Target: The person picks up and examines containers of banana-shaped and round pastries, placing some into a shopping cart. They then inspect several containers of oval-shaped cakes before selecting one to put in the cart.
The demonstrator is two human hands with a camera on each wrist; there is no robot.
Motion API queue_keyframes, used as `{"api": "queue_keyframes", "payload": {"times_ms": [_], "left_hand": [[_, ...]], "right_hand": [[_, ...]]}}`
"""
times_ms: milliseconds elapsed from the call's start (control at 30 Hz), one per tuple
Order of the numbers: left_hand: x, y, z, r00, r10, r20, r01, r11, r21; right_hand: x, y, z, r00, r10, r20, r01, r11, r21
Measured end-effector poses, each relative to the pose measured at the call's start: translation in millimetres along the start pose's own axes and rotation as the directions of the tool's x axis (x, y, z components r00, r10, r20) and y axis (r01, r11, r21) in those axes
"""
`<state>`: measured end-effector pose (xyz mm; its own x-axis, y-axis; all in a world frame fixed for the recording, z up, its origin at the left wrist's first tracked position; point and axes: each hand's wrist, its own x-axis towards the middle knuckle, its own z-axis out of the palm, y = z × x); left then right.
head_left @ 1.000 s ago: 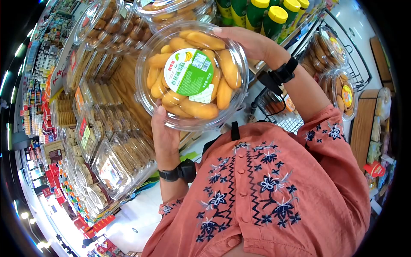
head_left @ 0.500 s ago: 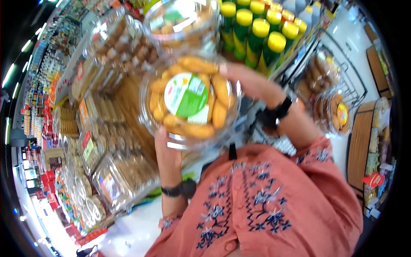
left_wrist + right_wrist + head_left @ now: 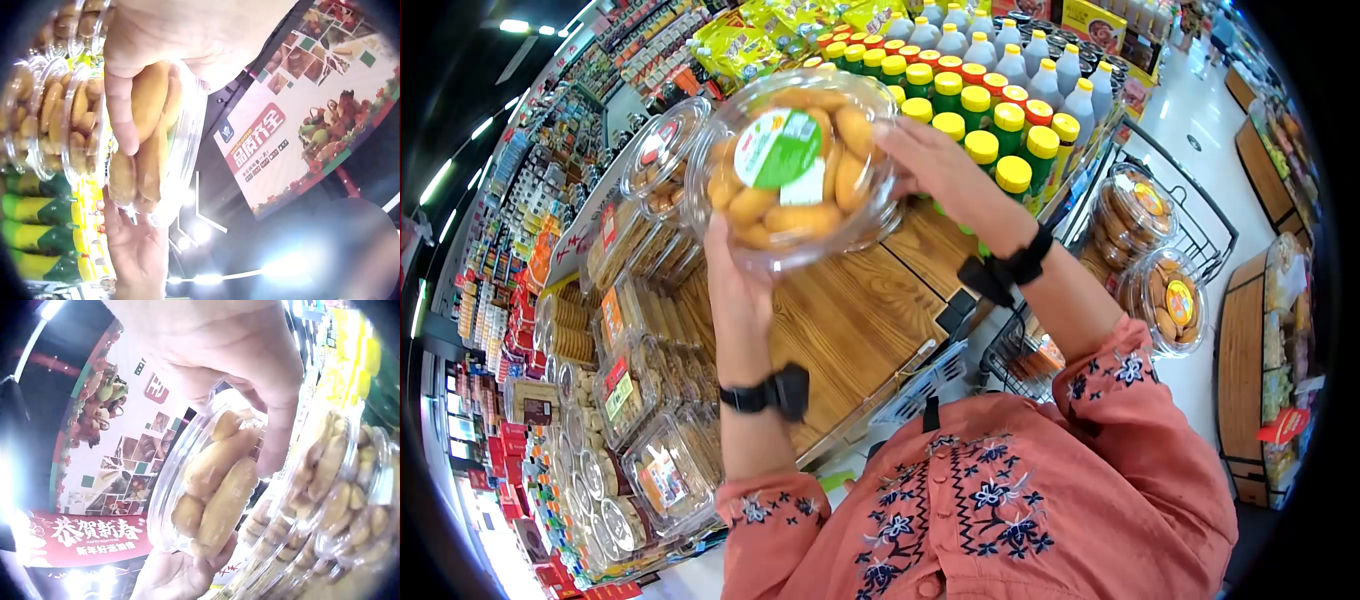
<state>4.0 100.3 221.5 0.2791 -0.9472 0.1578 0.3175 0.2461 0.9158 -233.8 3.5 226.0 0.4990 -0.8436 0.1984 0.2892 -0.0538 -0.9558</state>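
A round clear plastic tub [image 3: 837,195] of golden, finger-shaped pastries, with a white and green label on top, is held up over the wooden display table [image 3: 850,310]. My left hand [image 3: 738,290] grips its near left side, the thumb up along the wall. On the right side my right hand [image 3: 945,170] holds the rim, fingertips over the lid's edge. The left wrist view shows the left hand [image 3: 181,37] with a finger bent against the tub wall [image 3: 187,125]. In the right wrist view the right hand [image 3: 231,350] curls round the same tub [image 3: 215,487].
Another round pastry tub [image 3: 668,150] stands at the back left, near stacked cookie boxes [image 3: 665,475]. Rows of green bottles with yellow caps [image 3: 1010,130] line the back right. A wire shopping cart [image 3: 1200,235] with tubs of pastries [image 3: 1165,300] is at the right.
Both hands have carried the tub forward and to the left, away from my body. More of the wooden tabletop and the bottle rows now show as the head view has shifted.
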Motion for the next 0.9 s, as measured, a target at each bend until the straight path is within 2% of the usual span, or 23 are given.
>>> {"api": "queue_keyframes", "payload": {"times_ms": [67,167,267,333,500,700,833,900], "left_hand": [[30,10,2,0.993,-0.094,0.073,0.085,0.989,0.118],[82,0,-10,0.988,-0.136,0.073,0.115,0.965,0.235],[99,4,0,0.980,-0.194,0.045,0.169,0.929,0.328],[108,-1,3,0.979,-0.205,-0.023,0.199,0.908,0.369],[121,-8,7,0.981,-0.154,-0.118,0.190,0.886,0.423],[136,-19,-8,0.983,-0.108,-0.148,0.166,0.866,0.471],[138,-21,-10,0.984,-0.078,-0.157,0.144,0.874,0.463],[136,-21,-14,0.985,-0.072,-0.155,0.134,0.888,0.439]], "right_hand": [[22,-4,-10,0.999,-0.008,-0.049,0.008,1.000,-0.005],[56,-1,-31,0.993,-0.016,-0.120,0.009,0.998,-0.057],[81,2,-51,0.983,-0.021,-0.183,-0.017,0.979,-0.202],[94,5,-60,0.981,-0.025,-0.193,-0.026,0.966,-0.258],[109,14,-72,0.976,0.022,-0.218,-0.098,0.935,-0.342],[116,24,-76,0.979,-0.023,-0.201,-0.059,0.919,-0.389],[123,33,-76,0.982,-0.077,-0.174,0.007,0.929,-0.369],[123,35,-77,0.979,-0.062,-0.193,-0.011,0.935,-0.354]]}}
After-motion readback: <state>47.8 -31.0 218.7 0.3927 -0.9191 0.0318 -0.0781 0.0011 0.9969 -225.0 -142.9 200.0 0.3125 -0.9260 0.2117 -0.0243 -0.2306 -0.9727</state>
